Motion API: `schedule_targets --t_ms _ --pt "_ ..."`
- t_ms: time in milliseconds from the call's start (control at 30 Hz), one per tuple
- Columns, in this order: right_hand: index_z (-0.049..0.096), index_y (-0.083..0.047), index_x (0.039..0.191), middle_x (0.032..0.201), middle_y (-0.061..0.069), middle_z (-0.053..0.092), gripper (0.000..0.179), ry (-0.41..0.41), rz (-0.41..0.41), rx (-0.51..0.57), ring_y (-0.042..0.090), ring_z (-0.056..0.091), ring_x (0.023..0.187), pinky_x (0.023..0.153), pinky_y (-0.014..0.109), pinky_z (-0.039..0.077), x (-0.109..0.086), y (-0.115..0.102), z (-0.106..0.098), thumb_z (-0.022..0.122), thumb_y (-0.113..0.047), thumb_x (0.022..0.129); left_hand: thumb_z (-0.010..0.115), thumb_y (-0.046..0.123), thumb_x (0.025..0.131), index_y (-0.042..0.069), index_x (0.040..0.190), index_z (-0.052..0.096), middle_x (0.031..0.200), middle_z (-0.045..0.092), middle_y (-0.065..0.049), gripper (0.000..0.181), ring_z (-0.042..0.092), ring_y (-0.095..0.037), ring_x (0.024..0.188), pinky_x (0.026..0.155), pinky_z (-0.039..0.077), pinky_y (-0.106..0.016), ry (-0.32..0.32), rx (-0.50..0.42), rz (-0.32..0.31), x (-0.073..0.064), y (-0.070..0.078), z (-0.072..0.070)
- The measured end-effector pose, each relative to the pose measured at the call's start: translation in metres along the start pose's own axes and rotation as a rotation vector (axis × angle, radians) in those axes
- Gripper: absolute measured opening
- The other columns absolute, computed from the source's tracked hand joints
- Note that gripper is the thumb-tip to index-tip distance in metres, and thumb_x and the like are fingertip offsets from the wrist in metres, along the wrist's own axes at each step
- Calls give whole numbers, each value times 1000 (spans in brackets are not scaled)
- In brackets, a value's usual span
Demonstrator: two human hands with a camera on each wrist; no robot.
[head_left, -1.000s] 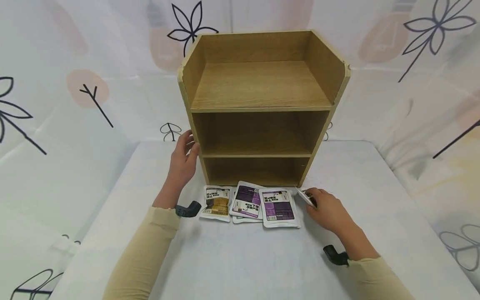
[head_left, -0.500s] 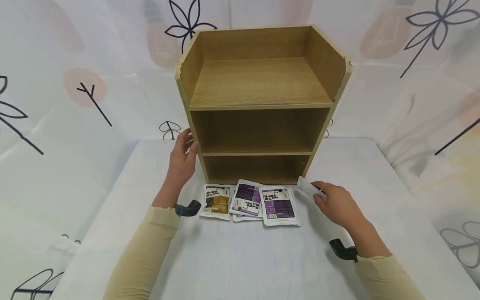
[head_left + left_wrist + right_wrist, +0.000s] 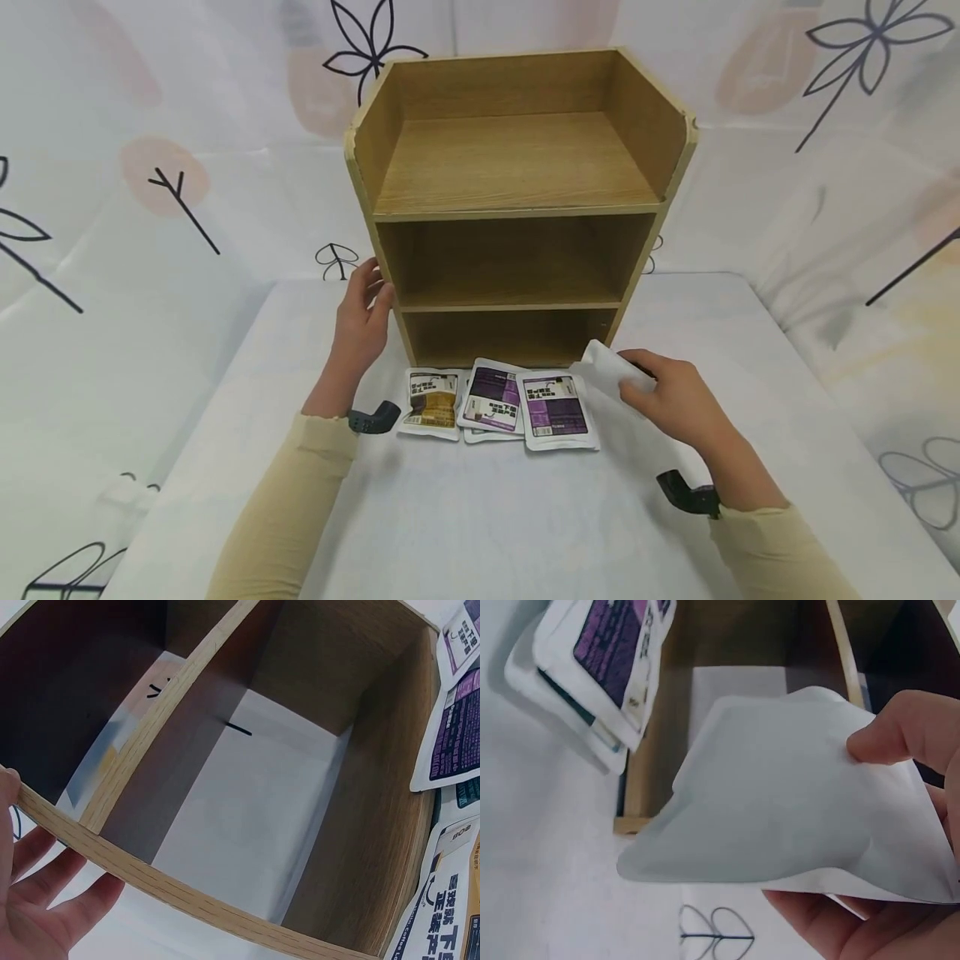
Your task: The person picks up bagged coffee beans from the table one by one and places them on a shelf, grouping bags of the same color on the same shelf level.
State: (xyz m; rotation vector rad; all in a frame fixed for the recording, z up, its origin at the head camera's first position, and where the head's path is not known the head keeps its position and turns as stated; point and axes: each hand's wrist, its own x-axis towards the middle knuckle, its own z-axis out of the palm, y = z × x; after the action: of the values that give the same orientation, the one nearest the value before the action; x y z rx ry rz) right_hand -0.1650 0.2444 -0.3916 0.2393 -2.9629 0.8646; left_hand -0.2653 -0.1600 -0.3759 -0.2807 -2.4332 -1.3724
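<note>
A wooden shelf unit (image 3: 517, 208) stands upright at the back of the table. My left hand (image 3: 363, 321) rests against its left side; in the left wrist view the fingers (image 3: 90, 900) lie along the outer edge of the side panel. My right hand (image 3: 675, 396) pinches a flat white pouch (image 3: 757, 787), thumb on the plain white face, fingers beneath. The pouch is held tilted just before the unit's lower right corner. Several printed pouches lie in front of the unit: a brown-labelled pouch (image 3: 432, 404) at left, a purple-labelled pouch (image 3: 557, 411) at right, and overlapping pouches (image 3: 492, 398) between.
The unit has a railed top shelf (image 3: 517, 162), a middle compartment (image 3: 517, 262) and a bottom compartment (image 3: 510, 337). A white cloth (image 3: 480, 525) covers the table. Behind hangs a white backdrop (image 3: 247, 100) with printed leaves.
My right hand has lifted the pouch and moved slightly up and right, turning the plain white face toward the head camera. My left hand stays at the unit's side.
</note>
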Motion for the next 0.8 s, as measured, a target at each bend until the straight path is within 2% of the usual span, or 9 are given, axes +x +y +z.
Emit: schedule_targets --t_ms 267,600,800 --pt "62 -9 121 108 19 68 34 0 -45 65 27 63 81 59 32 54 3 -8 -6 63 -19 89 40 48 101 29 149 29 148 44 -6 54 44 -24 138 111 43 -45 5 5 -1 0 -1 1" --pt "60 -7 123 111 18 67 36 -9 -83 155 28 64 86 64 35 56 8 -19 -13 65 -17 89 41 48 101 30 149 29 148 44 -6 53 45 -24 137 111 43 -45 8 -3 7 -1 1 0" --pt "60 -8 119 109 18 67 32 -8 -95 162 28 64 85 65 36 57 10 -25 -16 65 -18 89 41 48 101 31 149 29 147 45 -6 53 45 -23 137 111 42 -45 6 -4 8 -1 -1 1"
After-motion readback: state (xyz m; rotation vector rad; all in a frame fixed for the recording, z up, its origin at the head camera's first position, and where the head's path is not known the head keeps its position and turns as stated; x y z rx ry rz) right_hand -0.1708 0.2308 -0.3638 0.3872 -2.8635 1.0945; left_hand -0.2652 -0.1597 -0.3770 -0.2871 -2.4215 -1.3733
